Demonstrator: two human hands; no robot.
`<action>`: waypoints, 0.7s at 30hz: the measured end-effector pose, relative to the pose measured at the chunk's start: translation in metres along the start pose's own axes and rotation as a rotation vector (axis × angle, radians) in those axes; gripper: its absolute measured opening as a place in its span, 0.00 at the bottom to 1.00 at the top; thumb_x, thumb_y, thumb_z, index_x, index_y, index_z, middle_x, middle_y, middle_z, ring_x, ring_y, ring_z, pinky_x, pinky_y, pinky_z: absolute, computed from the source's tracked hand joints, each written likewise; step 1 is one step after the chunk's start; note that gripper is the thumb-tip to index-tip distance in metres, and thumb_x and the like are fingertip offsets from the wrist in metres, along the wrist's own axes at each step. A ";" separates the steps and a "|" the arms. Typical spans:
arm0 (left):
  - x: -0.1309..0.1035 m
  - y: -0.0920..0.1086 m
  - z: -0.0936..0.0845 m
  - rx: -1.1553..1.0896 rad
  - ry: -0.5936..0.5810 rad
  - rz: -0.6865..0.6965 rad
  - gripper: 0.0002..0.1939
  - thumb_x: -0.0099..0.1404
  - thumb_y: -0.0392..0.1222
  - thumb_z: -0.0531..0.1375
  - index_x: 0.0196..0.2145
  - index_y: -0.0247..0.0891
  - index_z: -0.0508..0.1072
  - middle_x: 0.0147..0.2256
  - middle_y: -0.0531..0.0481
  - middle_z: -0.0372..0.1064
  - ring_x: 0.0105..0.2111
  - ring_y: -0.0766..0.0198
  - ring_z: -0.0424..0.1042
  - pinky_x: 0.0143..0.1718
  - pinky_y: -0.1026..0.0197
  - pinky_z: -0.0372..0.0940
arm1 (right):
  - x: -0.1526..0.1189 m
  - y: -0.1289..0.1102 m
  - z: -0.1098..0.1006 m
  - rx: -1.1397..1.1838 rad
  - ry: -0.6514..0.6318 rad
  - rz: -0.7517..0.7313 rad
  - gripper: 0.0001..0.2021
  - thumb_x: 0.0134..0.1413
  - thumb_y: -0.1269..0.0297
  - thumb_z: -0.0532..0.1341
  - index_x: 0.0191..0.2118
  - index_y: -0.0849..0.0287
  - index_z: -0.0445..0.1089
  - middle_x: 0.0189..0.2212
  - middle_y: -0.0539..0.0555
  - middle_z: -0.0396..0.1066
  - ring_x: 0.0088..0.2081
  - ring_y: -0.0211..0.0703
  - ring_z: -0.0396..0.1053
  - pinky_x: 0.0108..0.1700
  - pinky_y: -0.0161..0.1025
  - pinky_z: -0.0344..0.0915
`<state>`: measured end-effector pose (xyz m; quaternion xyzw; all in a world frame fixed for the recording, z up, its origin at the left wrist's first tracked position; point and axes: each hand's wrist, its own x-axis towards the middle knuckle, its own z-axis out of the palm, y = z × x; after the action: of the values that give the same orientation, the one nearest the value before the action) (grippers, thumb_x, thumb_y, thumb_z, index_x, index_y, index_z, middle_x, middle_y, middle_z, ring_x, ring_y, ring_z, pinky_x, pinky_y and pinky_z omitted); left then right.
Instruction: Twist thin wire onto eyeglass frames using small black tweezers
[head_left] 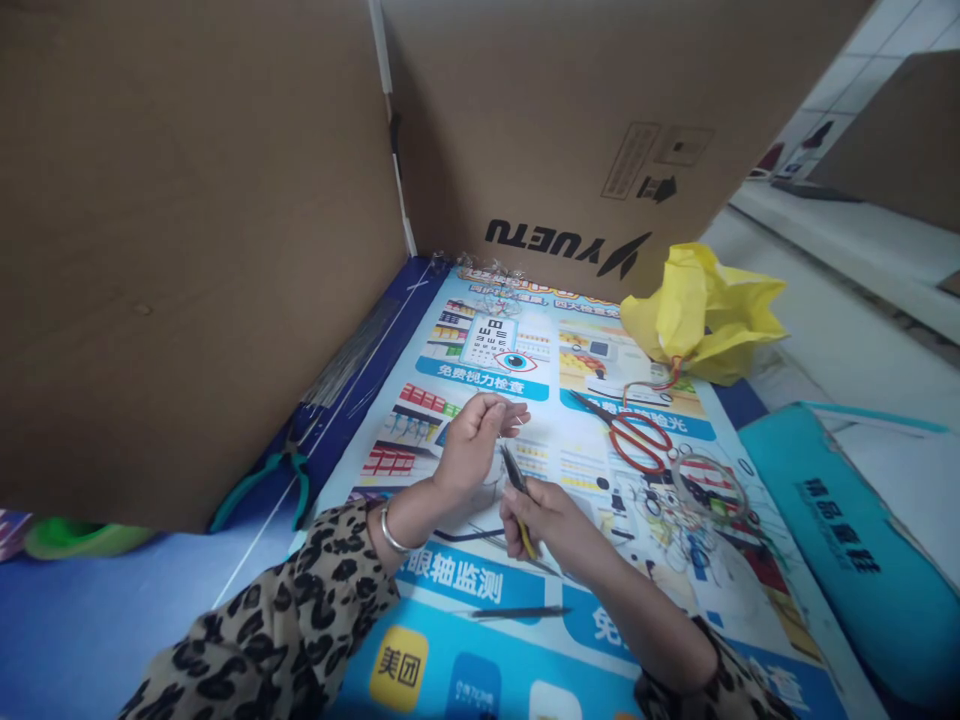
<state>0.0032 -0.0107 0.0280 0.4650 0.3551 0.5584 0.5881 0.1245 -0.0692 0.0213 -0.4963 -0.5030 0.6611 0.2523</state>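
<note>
- Teal-handled pliers (303, 491) lie at your left, probably parked clear of your forearms.
- Your left hand (471, 445) has its grip pinched on what looks like fine wire (520, 421), held at the fingertips, likely for precise control.
- Your right hand (546, 515) wraps its grip round a yellow-handled tool (528, 542), tip near the left fingers, likely to steady it.
- Red-handled scissors (616, 424) rest on the printed sheet (442, 635), seemingly within reach.

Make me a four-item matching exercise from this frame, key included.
Column 1
1. Right hand
2. Scissors
3. Teal-handled pliers
4. Teal box

Column 2
A. Has red handles
B. At the picture's right edge
C. Beside the lower edge of the cardboard panel
D. Closed around a yellow-handled tool

Pairs: 1-D, 2-A, 3-C, 4-B
</note>
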 end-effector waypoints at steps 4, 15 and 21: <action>-0.005 0.000 0.003 0.060 0.001 0.083 0.10 0.64 0.46 0.51 0.37 0.36 0.65 0.41 0.43 0.71 0.41 0.60 0.72 0.41 0.55 0.66 | 0.003 0.002 0.002 0.009 0.019 0.011 0.20 0.49 0.44 0.53 0.27 0.60 0.59 0.15 0.47 0.65 0.16 0.33 0.63 0.19 0.31 0.56; -0.008 -0.004 0.002 0.161 -0.039 0.144 0.09 0.65 0.43 0.50 0.37 0.37 0.65 0.42 0.44 0.70 0.40 0.62 0.71 0.41 0.57 0.66 | 0.006 0.006 -0.002 0.043 0.078 -0.004 0.19 0.51 0.46 0.52 0.28 0.59 0.59 0.12 0.43 0.61 0.13 0.32 0.60 0.15 0.30 0.53; -0.007 -0.002 0.001 0.153 0.029 0.187 0.07 0.66 0.42 0.49 0.37 0.38 0.63 0.43 0.44 0.70 0.42 0.62 0.71 0.42 0.56 0.65 | 0.004 0.004 0.001 0.094 0.012 0.014 0.19 0.50 0.46 0.53 0.28 0.60 0.59 0.13 0.46 0.64 0.15 0.34 0.63 0.16 0.30 0.53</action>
<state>0.0037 -0.0178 0.0260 0.5314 0.3604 0.5888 0.4910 0.1224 -0.0681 0.0166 -0.4912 -0.4665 0.6828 0.2735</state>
